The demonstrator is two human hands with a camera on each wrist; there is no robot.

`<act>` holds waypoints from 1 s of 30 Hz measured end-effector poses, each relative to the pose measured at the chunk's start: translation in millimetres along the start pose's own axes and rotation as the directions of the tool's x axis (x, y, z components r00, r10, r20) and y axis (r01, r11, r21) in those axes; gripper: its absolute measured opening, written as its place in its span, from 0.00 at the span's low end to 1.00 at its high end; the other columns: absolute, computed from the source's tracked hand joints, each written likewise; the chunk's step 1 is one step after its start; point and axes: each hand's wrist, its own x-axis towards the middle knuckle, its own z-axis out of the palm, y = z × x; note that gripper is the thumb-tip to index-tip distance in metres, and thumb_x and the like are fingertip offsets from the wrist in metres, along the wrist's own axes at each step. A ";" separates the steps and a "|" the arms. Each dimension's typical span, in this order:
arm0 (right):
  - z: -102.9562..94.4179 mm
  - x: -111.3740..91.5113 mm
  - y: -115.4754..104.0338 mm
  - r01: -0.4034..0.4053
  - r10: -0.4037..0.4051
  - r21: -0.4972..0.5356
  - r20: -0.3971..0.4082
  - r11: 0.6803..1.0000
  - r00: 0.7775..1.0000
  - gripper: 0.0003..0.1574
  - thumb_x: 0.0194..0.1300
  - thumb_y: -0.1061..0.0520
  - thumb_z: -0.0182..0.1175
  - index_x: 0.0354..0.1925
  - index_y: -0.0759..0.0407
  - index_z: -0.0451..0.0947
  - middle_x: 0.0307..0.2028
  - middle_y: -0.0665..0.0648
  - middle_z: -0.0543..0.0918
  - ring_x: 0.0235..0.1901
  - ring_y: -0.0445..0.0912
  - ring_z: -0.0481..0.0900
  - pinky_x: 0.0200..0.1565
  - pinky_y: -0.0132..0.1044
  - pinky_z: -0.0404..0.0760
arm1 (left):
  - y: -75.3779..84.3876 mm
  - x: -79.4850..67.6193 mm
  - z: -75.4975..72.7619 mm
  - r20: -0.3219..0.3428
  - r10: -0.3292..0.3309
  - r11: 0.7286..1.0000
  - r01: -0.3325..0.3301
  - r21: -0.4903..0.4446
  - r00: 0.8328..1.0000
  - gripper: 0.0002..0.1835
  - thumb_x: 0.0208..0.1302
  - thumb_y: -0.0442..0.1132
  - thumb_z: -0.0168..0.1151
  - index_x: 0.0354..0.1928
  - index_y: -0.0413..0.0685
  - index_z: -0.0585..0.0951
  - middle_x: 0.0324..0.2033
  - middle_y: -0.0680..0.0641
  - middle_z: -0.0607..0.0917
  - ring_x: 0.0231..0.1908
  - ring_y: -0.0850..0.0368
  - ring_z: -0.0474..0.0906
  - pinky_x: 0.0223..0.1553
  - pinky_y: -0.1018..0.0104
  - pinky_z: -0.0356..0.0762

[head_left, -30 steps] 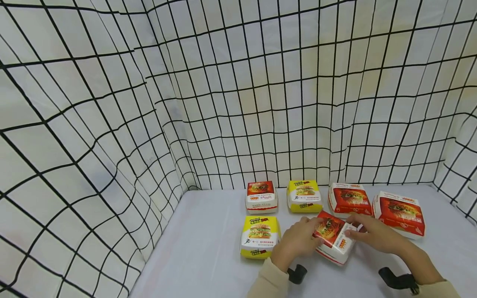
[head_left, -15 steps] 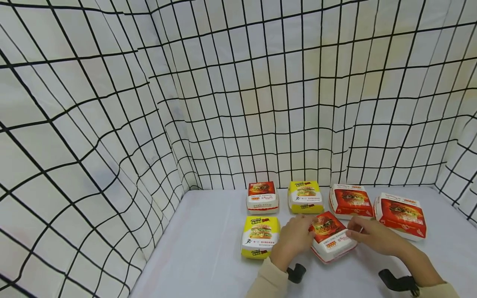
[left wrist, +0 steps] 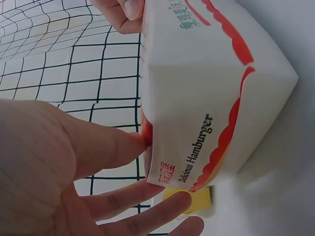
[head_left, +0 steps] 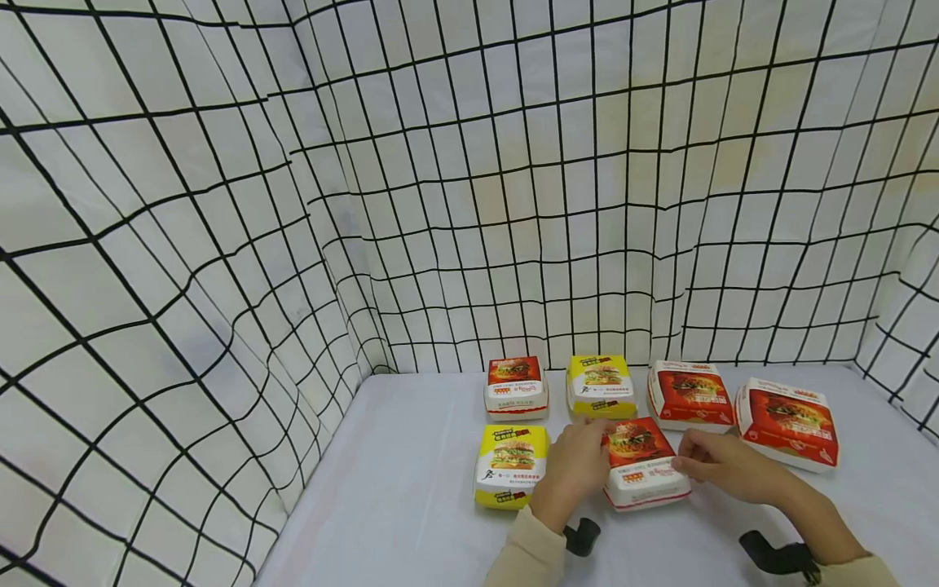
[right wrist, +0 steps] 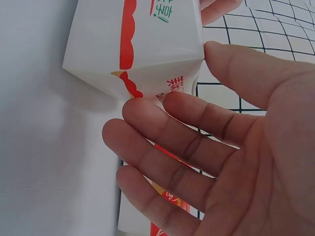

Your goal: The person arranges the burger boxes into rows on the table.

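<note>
A red-and-white hamburger box (head_left: pixel 640 456) sits on the white table between my two hands. My left hand (head_left: pixel 577 458) holds its left side; in the left wrist view the thumb (left wrist: pixel 115 145) presses the lid's edge and the fingers reach the far corner, beside the printed "Delicious Hamburger". At the box's right side is my right hand (head_left: pixel 722 463). Its thumb (right wrist: pixel 221 56) touches the top corner in the right wrist view, while the index finger lies against the side wall and the other fingers spread below. The box's far side is hidden.
Left of the hands lies a yellow hamburger box (head_left: pixel 512 467). Behind stand a small red box (head_left: pixel 516 389), another yellow box (head_left: pixel 601 387), a red box (head_left: pixel 690 396) and a larger red box (head_left: pixel 787 424). Black-grid white walls (head_left: pixel 528 204) enclose the table.
Between my hands the red-and-white box has turned, from strongly askew to nearly square with the table, and shifted slightly left. Both hands have followed it slightly. The other boxes stay put.
</note>
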 end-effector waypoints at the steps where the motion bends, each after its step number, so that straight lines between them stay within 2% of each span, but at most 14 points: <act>1: 0.1 0.4 0.4 0.002 -0.002 0.005 0.006 1.000 1.000 0.16 0.72 0.45 0.62 0.43 0.56 0.75 0.31 0.52 0.79 0.30 0.41 0.75 0.31 0.32 0.74 | -0.4 0.4 0.6 -0.003 -0.001 1.000 0.001 -0.002 1.000 0.17 0.69 0.40 0.66 0.57 0.66 0.83 0.54 0.53 0.81 0.46 0.58 0.75 0.50 0.56 0.79; 5: -1.7 0.5 2.5 0.004 -0.004 0.011 0.019 1.000 1.000 0.16 0.72 0.46 0.62 0.44 0.56 0.75 0.32 0.53 0.80 0.31 0.43 0.76 0.32 0.32 0.75 | -2.1 1.3 2.0 -0.018 0.000 1.000 0.000 -0.003 1.000 0.17 0.70 0.41 0.65 0.57 0.65 0.83 0.53 0.52 0.80 0.45 0.58 0.75 0.48 0.57 0.79; 9: -3.4 0.0 3.9 -0.008 0.008 0.010 0.002 1.000 1.000 0.17 0.72 0.46 0.62 0.47 0.57 0.76 0.35 0.53 0.80 0.33 0.42 0.76 0.33 0.32 0.77 | -1.6 0.2 0.7 -0.006 -0.017 0.999 0.016 -0.031 1.000 0.18 0.70 0.44 0.65 0.60 0.63 0.81 0.55 0.51 0.79 0.48 0.57 0.75 0.51 0.55 0.78; 16: 1.4 4.2 6.9 -0.036 0.037 0.011 -0.065 0.999 0.997 0.31 0.72 0.44 0.62 0.63 0.61 0.72 0.48 0.57 0.82 0.43 0.47 0.78 0.39 0.34 0.81 | 0.6 -2.0 1.3 0.020 -0.067 0.993 0.069 -0.099 0.998 0.25 0.68 0.52 0.66 0.66 0.65 0.76 0.63 0.48 0.75 0.53 0.53 0.75 0.56 0.49 0.77; 20: 4.5 5.4 8.2 -0.053 0.055 0.060 -0.048 0.997 0.997 0.37 0.72 0.44 0.61 0.70 0.61 0.67 0.54 0.62 0.81 0.46 0.49 0.79 0.42 0.39 0.83 | -0.1 -1.5 3.6 0.029 -0.066 0.992 0.069 -0.103 0.997 0.26 0.69 0.53 0.65 0.67 0.65 0.75 0.64 0.48 0.74 0.52 0.53 0.75 0.54 0.50 0.77; 30: 11.4 9.6 7.1 -0.046 0.037 0.159 0.055 0.986 0.998 0.40 0.75 0.45 0.58 0.73 0.66 0.61 0.43 0.58 0.80 0.37 0.49 0.80 0.37 0.37 0.82 | -2.9 0.5 3.8 0.044 -0.064 0.994 0.067 -0.087 0.997 0.24 0.72 0.50 0.61 0.68 0.62 0.75 0.65 0.47 0.74 0.55 0.52 0.75 0.59 0.49 0.76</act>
